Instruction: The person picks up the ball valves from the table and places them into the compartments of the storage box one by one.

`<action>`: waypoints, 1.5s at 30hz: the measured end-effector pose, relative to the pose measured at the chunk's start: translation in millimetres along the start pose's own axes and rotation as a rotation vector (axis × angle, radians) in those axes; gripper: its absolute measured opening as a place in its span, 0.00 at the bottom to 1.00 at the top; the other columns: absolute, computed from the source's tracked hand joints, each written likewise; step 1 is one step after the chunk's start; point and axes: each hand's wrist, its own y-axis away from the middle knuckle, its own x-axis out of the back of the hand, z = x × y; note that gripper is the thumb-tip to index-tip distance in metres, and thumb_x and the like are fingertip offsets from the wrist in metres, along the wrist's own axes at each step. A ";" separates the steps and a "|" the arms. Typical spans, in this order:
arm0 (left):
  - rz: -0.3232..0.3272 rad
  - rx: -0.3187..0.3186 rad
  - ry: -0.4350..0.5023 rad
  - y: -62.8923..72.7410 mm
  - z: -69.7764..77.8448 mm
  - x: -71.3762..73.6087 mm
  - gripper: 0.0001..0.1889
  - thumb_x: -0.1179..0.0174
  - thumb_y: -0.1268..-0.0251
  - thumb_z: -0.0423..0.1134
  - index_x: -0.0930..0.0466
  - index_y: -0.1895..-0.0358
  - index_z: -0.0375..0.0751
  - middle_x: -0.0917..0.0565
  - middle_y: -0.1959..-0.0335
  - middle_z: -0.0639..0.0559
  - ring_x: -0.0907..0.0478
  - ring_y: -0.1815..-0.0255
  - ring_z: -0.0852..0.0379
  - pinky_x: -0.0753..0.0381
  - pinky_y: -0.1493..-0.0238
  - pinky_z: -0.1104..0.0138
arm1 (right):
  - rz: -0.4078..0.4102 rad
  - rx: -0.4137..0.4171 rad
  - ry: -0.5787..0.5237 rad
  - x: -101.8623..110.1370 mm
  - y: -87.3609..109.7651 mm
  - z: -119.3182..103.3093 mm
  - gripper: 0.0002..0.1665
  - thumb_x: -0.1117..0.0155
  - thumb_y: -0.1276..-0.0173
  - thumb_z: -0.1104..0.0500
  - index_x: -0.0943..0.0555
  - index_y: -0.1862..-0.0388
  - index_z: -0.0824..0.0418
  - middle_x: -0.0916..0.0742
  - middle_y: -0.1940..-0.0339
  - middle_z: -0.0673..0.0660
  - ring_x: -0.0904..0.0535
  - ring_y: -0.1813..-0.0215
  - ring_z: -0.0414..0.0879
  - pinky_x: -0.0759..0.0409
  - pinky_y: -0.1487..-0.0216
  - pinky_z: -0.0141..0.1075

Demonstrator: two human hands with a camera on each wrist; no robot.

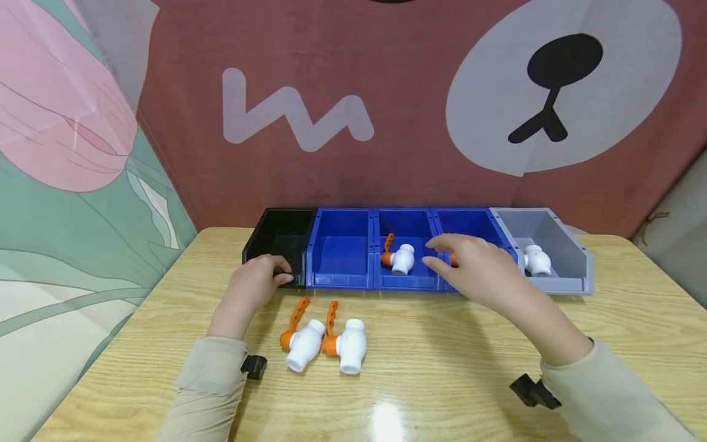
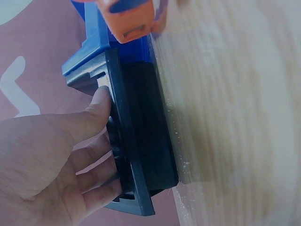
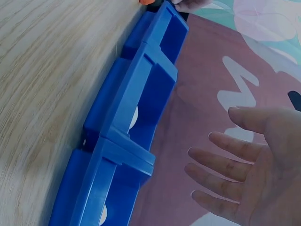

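Note:
My left hand point(image 1: 253, 288) grips the front lip of a black bin point(image 1: 282, 230) at the row's left end. The left wrist view shows the thumb on the bin's rim and fingertips passing behind it. Over the front of the fourth bin, a blue one point(image 1: 469, 220), my right hand point(image 1: 486, 270) hovers with fingers spread and nothing held. An orange part point(image 1: 454, 259) shows beside its thumb. One white ball valve point(image 1: 403, 259) with an orange lever lies in the middle blue bin point(image 1: 405, 281). Two more ball valves, a left one point(image 1: 305, 347) and a right one point(image 1: 352, 347), lie on the table.
A second blue bin point(image 1: 345, 252) stands beside the black one. At the right end, a grey bin point(image 1: 569, 283) holds a white valve body point(image 1: 537, 261). A printed cloth point(image 1: 409, 166) hangs right behind the row. The wooden table point(image 1: 431, 380) extends toward me.

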 end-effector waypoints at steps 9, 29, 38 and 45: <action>0.004 -0.008 0.006 0.2 0.3 0.4 0.07 0.35 0.33 0.41 0.14 0.59 0.41 0.16 0.64 0.48 0.20 0.64 0.50 0.19 0.58 0.53 | 0.019 -0.027 0.016 5.8 13.6 16.7 0.27 0.41 0.26 0.42 0.20 0.37 0.57 0.19 0.38 0.63 0.24 0.39 0.65 0.23 0.51 0.62; 0.007 -0.007 0.005 0.7 -0.1 0.3 0.08 0.35 0.33 0.41 0.14 0.58 0.41 0.15 0.62 0.47 0.20 0.62 0.49 0.19 0.57 0.52 | 0.076 -0.141 -0.049 25.7 24.5 68.2 0.37 0.52 0.24 0.34 0.24 0.35 0.61 0.19 0.43 0.68 0.25 0.43 0.68 0.26 0.52 0.64; 0.012 -0.009 0.004 0.5 -0.8 0.5 0.07 0.35 0.33 0.41 0.14 0.59 0.41 0.15 0.60 0.46 0.19 0.60 0.47 0.19 0.55 0.51 | 0.056 -0.199 -0.081 29.7 26.8 97.4 0.38 0.56 0.23 0.34 0.26 0.34 0.63 0.22 0.40 0.72 0.25 0.44 0.70 0.26 0.55 0.64; -0.004 0.003 0.003 -0.3 -0.9 0.6 0.08 0.35 0.33 0.41 0.14 0.58 0.41 0.16 0.60 0.46 0.20 0.62 0.48 0.19 0.55 0.52 | 0.050 -0.206 -0.064 32.6 27.3 115.2 0.39 0.57 0.22 0.35 0.25 0.36 0.66 0.21 0.43 0.74 0.25 0.45 0.70 0.26 0.55 0.65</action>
